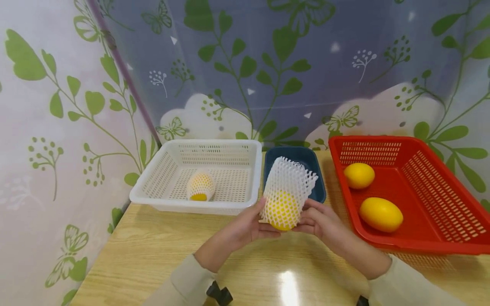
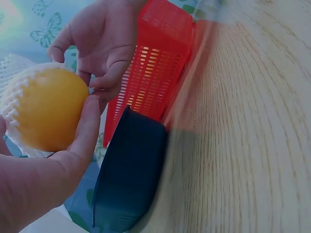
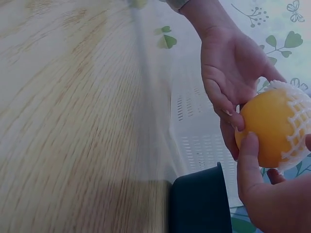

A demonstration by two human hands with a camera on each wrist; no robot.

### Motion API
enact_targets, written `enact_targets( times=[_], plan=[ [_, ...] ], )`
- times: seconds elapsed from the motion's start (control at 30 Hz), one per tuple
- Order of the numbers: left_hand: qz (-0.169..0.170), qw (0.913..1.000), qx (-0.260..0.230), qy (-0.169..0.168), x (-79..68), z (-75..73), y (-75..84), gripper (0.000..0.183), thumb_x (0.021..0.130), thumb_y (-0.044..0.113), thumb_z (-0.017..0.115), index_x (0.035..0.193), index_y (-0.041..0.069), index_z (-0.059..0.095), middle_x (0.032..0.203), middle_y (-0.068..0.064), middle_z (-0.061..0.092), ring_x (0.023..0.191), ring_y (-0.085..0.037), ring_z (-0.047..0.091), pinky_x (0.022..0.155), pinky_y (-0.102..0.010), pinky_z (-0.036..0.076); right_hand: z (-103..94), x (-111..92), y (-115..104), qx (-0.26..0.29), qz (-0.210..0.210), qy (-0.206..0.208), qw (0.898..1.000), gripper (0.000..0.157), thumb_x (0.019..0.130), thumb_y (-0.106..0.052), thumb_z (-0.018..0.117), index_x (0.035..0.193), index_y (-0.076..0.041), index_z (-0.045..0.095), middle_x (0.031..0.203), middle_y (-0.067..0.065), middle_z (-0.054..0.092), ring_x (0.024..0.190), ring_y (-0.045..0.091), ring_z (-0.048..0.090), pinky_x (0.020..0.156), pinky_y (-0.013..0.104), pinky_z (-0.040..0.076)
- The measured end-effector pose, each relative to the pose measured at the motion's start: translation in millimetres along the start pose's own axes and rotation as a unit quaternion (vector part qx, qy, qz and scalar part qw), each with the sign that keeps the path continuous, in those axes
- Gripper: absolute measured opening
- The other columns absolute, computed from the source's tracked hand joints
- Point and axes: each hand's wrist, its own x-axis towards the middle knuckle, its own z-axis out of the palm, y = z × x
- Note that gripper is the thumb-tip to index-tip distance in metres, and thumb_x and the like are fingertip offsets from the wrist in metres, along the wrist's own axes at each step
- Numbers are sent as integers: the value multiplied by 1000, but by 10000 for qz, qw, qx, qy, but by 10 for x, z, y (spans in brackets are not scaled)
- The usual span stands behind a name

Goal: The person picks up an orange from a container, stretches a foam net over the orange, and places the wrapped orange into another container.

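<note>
A smooth, oval yellow fruit [image 1: 283,206] sits partly inside a white foam net sleeve [image 1: 285,172], held over the table in front of a dark teal bin. Its bare rounded end pokes out of the sleeve toward the wearer, and loose netting stands up past the far end. My left hand [image 1: 246,225] grips it from the left, thumb along the side and fingers beneath. From the other side my right hand [image 1: 323,221] holds the fruit and sleeve with curled fingers. Both wrist views show the bare yellow end [image 2: 56,109] between the hands, fingertips pressed against it.
Behind on the left stands a white basket [image 1: 195,206] with one netted yellow fruit [image 1: 200,185]. The teal bin [image 1: 319,187] is partly hidden behind the sleeve. A red basket [image 1: 421,244] on the right holds two bare yellow fruits [image 1: 380,214]. Patterned cloth hangs behind the wooden table [image 1: 160,242].
</note>
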Motion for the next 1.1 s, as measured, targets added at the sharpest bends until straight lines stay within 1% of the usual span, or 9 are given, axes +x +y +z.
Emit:
enact_targets(
  times=[0.13, 0.23, 0.43, 0.53, 0.63, 0.83, 0.93, 1.0, 1.1],
  plan=[
    [11, 10000, 29, 18, -13, -4, 10, 74, 98, 60, 38, 149, 6, 29, 134, -21, 52, 111, -34, 61, 97, -48, 48, 1, 13, -1, 66, 4, -114, 9999, 55, 98, -8, 39, 146, 13, 21, 110, 0, 66, 97, 15, 66, 90, 32, 53],
    [13, 9999, 129, 65, -18, -10, 8, 75, 98, 60, 39, 147, 4, 32, 129, -19, 55, 106, -30, 63, 95, -45, 50, -8, 29, -1, 244, 165, -184, 9994, 56, 98, -8, 37, 148, 10, 18, 112, -1, 66, 98, 15, 66, 90, 32, 53],
    [-10, 9996, 219, 179, -10, -15, 1, 75, 97, 59, 43, 143, 0, 37, 116, -11, 59, 93, -23, 65, 86, -35, 54, -26, 57, -4, 354, 416, -315, 9980, 52, 100, -18, 35, 147, 0, 23, 118, -1, 60, 102, 19, 63, 93, 33, 52],
    [-20, 9996, 222, 198, -7, -12, -5, 67, 100, 51, 44, 143, 0, 38, 114, -9, 57, 89, -21, 65, 82, -32, 54, -37, 58, -11, 331, 419, -406, 9978, 48, 102, -26, 33, 143, -1, 26, 120, 1, 59, 105, 20, 62, 94, 35, 51],
    [-37, 9997, 196, 140, -6, -9, -11, 56, 103, 37, 44, 145, 0, 37, 117, -8, 58, 90, -18, 65, 81, -30, 54, -39, 54, -16, 336, 480, -386, 9975, 52, 105, -34, 29, 143, 0, 23, 122, 4, 55, 107, 21, 60, 95, 36, 51],
    [30, 9999, 99, -43, 14, -19, -28, 51, 103, 22, 47, 146, -2, 35, 112, -5, 63, 91, -16, 66, 90, -35, 53, -37, 57, -7, 299, 571, -213, 9977, 59, 105, -40, 24, 147, 2, 16, 125, 4, 50, 109, 22, 56, 95, 36, 50],
    [25, 10000, 56, -53, 16, -24, -33, 51, 104, 24, 45, 147, -1, 35, 119, -10, 60, 94, -18, 66, 95, -40, 51, -45, 55, 1, 278, 498, -223, 9981, 59, 105, -40, 25, 146, 2, 17, 123, 3, 51, 108, 22, 57, 95, 36, 50],
    [35, 10000, 52, -34, 14, -23, -28, 55, 105, 32, 42, 147, -2, 34, 128, -16, 56, 97, -21, 65, 96, -43, 50, -48, 57, 6, 265, 479, -202, 9983, 59, 105, -40, 25, 145, 2, 18, 123, 3, 52, 108, 21, 57, 94, 36, 50],
    [77, 9999, 63, -68, 10, -23, -20, 68, 103, 48, 38, 148, -4, 30, 140, -25, 46, 105, -28, 64, 98, -45, 48, -51, 62, 10, 236, 474, -131, 9985, 58, 104, -40, 25, 145, 2, 19, 123, 3, 52, 107, 21, 57, 94, 36, 51]
  ],
)
